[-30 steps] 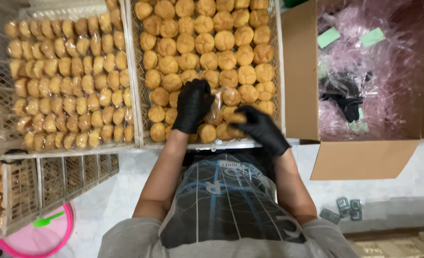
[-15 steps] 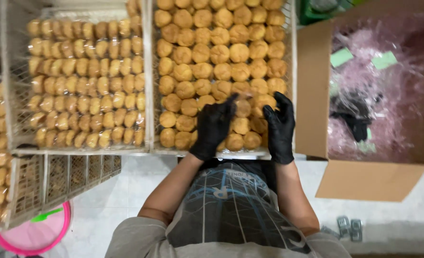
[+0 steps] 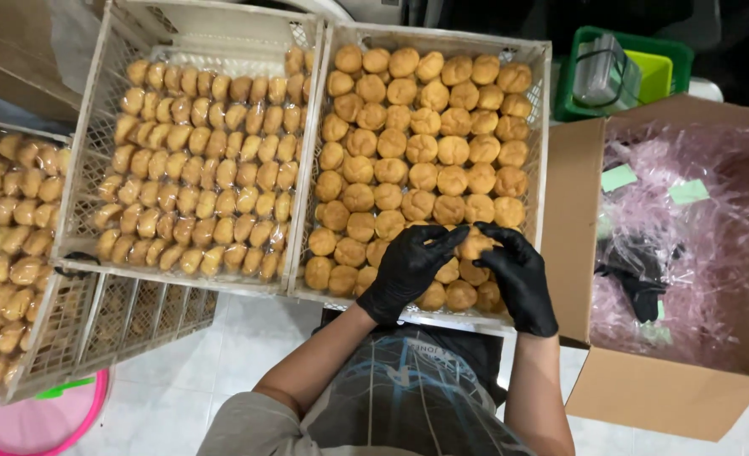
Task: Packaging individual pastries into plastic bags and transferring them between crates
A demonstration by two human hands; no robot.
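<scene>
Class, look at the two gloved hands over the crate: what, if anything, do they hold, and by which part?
One round golden bun, pinched at its edges between the left hand and right hand.

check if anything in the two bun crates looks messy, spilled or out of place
Nothing stands out. The round buns sit in neat rows in the right crate, where both gloved hands, left hand and right hand, meet over one bun. The left crate is tidy too.

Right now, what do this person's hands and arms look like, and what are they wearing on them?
Both the left hand and the right hand wear thin, snug black disposable gloves that end at the wrists. Above the gloves the forearms are bare. Short grey sleeves of a printed shirt show near the shoulder. No watch or jewellery is visible.
</scene>
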